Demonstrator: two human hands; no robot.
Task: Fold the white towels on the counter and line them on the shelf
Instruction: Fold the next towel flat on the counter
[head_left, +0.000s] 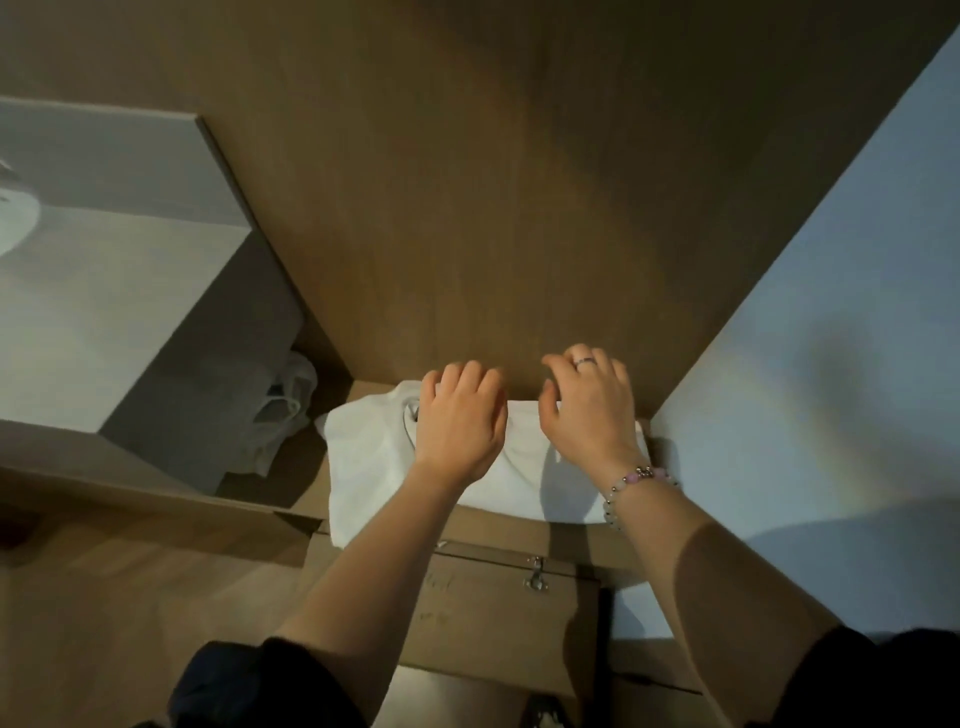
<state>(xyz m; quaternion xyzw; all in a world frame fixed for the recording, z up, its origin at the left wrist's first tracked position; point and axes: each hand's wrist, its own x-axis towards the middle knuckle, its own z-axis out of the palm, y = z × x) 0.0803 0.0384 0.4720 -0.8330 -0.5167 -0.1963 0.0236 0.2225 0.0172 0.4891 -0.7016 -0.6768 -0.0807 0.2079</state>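
1. Dark sleeves (260, 686) sit closest, with bare forearms reaching forward to a white towel (374, 467).
2. It lies folded, a little rumpled, on a wooden ledge (519, 525), its far edge against the wood back panel (467, 208) and its near edge overhanging slightly.
3. Left hand (460, 421) rests on the towel's middle with its fingers (467, 376) curled over the far edge. Their tips are hidden, so I cannot tell whether they pinch cloth.
4. Right hand (587, 410) sits on the right part, fingers bent and slightly spread, thumb at the far edge. Whether it grips is also unclear.
5. Handling, as a judgement: the towel is light, soft and limp, and will sag or unfold if lifted by one corner. Hold it at the folded edges with both hands, or slide flat palms beneath.
6. A plastic bag (291, 405) lies left of it.
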